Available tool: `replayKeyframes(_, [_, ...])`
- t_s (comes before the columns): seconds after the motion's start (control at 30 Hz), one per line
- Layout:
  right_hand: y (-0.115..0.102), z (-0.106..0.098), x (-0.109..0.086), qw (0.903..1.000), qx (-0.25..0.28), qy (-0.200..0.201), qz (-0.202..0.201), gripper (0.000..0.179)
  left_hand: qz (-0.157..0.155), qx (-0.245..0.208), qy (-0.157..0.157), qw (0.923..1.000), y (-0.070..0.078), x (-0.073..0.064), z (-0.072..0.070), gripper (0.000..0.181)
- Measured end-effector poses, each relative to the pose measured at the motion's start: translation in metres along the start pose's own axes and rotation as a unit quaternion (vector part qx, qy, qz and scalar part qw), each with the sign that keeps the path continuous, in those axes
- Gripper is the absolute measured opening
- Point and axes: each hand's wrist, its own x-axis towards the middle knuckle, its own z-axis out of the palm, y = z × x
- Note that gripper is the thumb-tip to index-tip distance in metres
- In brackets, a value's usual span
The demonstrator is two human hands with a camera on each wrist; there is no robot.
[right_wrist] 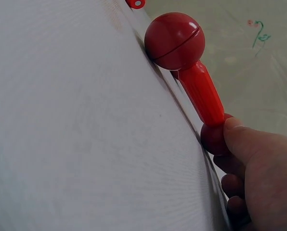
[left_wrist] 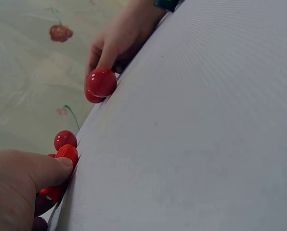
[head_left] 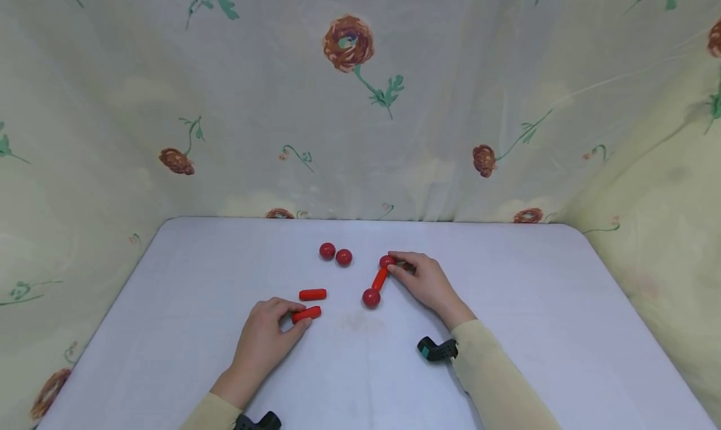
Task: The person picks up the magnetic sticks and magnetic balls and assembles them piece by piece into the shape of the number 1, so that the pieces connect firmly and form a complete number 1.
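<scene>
My right hand (head_left: 421, 280) pinches the far ball of a dumbbell-like piece on the white table. That piece is a ribbed red-orange rod (right_wrist: 201, 94) with a dark red ball (right_wrist: 175, 41) at one end and a second ball (right_wrist: 214, 138) at the other, between thumb and fingers. My left hand (head_left: 269, 333) pinches a loose red-orange rod (head_left: 306, 315) between thumb and fingertips, low over the table. Just beyond it lies another rod (head_left: 312, 294). In the left wrist view the thumb covers part of the held rod (left_wrist: 66, 154).
Two loose red balls, one (head_left: 327, 250) beside the other (head_left: 343, 257), sit toward the back of the white table (head_left: 507, 280). A floral curtain (head_left: 253, 104) hangs behind the table and along both sides. Black straps (head_left: 436, 350) are on the wrists.
</scene>
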Motion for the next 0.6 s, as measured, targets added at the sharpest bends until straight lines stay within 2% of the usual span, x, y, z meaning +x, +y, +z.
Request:
replayKeyframes(0.4, [0.0002, 0.0000, -0.0011, 0.9999, -0.008, 0.001, 0.007, 0.043, 0.003, 0.019, 0.002, 0.9998, 0.0001, -0.0001, 0.0025, 0.025])
replayKeyframes(0.6, [-0.0037, -0.0005, -0.0028, 1.0000, -0.007, 0.002, 0.005, 0.043, -0.005, -0.008, 0.000, 1.0000, 0.0008, -0.0015, 0.0008, 0.023])
